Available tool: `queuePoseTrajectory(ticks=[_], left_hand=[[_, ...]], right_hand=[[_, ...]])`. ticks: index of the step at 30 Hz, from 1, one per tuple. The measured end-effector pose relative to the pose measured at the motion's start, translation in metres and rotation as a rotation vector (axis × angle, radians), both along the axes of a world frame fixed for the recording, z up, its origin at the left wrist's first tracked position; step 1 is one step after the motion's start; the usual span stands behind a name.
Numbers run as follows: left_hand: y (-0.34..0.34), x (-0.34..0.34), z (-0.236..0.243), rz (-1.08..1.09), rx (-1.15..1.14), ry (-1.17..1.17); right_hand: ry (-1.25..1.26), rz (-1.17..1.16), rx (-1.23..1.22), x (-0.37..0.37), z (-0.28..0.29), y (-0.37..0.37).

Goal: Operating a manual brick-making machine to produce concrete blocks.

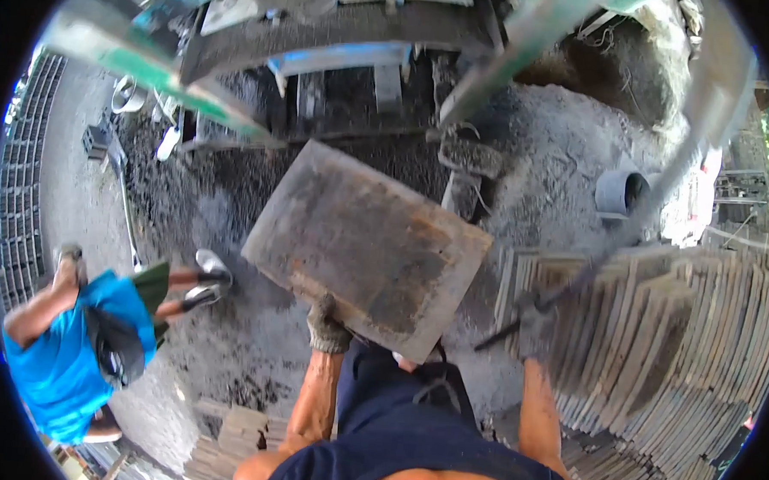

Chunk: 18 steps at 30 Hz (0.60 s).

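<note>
My left hand, in a knitted work glove, grips the near edge of a worn rectangular board. The board is held at a slant in front of my legs, its face dark with brown and grey stains. My fingers under it are hidden. In another glove, my right hand is closed around a long dark metal bar. The bar's end pokes out left of that hand, and the other end rises to the upper right. Beyond the board stands a metal-framed machine with green-painted legs.
Stacked boards stand at my right, and more boards lie at lower left. A person in a blue shirt is on the left, near a shovel. Rows of dark blocks line the far left. A grey pipe piece lies right.
</note>
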State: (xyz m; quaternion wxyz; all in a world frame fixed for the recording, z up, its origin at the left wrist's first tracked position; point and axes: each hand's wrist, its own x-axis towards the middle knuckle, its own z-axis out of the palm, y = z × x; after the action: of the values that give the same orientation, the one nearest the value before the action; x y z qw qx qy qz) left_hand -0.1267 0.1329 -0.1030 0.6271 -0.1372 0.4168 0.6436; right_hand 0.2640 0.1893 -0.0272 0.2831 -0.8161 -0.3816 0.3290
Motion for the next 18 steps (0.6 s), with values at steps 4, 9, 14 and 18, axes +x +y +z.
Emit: queuePoseTrajectory(ticks=[4,9,14,18], left_hand=[[0.093,-0.02,-0.044,0.072,-0.024,-0.019],[0.281,-0.048,-0.126,0.116,0.045,-0.034],[0.435,-0.087,-0.233,0.026,0.066,-0.132],[0.434,-0.06,-0.231,-0.208,0.161,-0.045]], right_hand=[[0.122,-0.089,0.05,0.019,-0.007,-0.023],[0.195,-0.247,0.017,0.007,-0.005,-0.031],[0.133,-0.347,0.031,-0.017,0.001,-0.011],[0.009,-0.37,-0.001,-0.018,0.002,-0.013]])
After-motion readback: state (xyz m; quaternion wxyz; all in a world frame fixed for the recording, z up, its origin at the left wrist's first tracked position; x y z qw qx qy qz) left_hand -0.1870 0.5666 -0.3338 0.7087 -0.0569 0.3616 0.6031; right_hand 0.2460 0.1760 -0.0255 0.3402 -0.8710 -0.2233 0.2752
